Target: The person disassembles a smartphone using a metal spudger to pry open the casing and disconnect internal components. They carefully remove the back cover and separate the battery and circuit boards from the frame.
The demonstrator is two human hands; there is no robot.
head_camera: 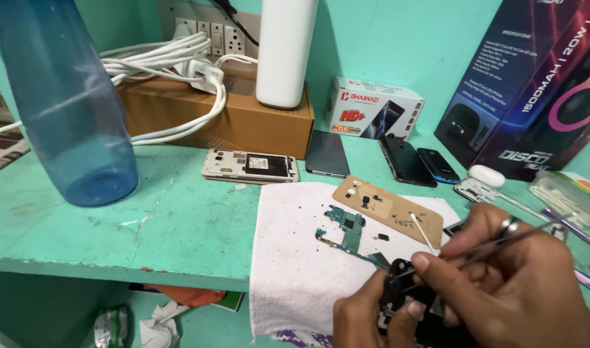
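From the head view I see my left hand (362, 316) gripping a black phone frame (404, 303) over the white cloth (295, 258) at the bench (146, 225) edge. My right hand (520, 283) pinches metal tweezers (494, 241), tips on the frame. A green circuit board (349, 233) lies just beyond on the cloth.
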